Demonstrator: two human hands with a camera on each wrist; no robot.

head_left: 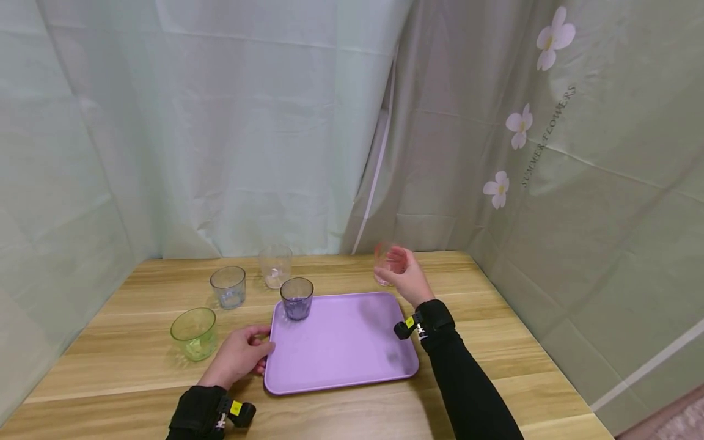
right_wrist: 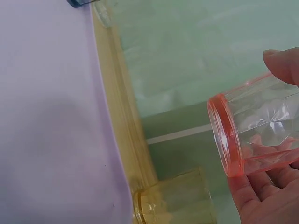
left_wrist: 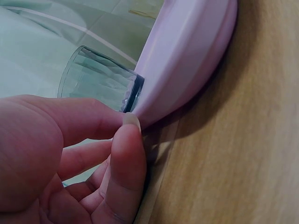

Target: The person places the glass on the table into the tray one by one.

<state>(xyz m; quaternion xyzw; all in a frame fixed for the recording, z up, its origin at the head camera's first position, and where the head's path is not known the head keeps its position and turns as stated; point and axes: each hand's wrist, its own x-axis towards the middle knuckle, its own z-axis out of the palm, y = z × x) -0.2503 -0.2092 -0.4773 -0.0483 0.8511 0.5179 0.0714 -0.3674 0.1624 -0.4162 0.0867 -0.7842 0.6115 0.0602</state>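
Observation:
My right hand [head_left: 406, 275] grips a clear pink-tinted glass [right_wrist: 261, 130], thumb on one side and fingers on the other. In the right wrist view the glass's base shows apart from the table top. This happens behind the tray's far right corner. My left hand [head_left: 240, 354] pinches the left edge of a lilac tray [head_left: 346, 342] between thumb and fingers. On the tray's far left corner a smoky dark glass [head_left: 297, 299] stands upright. In the right wrist view a yellow glass [right_wrist: 175, 200] stands just past the tray edge; my right hand and arm hide it in the head view.
Left of the tray, a green glass [head_left: 195, 336] and a bluish-grey glass [head_left: 228, 287] stand on the wooden table [head_left: 495, 366]. A clear glass [head_left: 275, 266] is near the back edge. Pale curtains [head_left: 247, 122] hang behind and at both sides.

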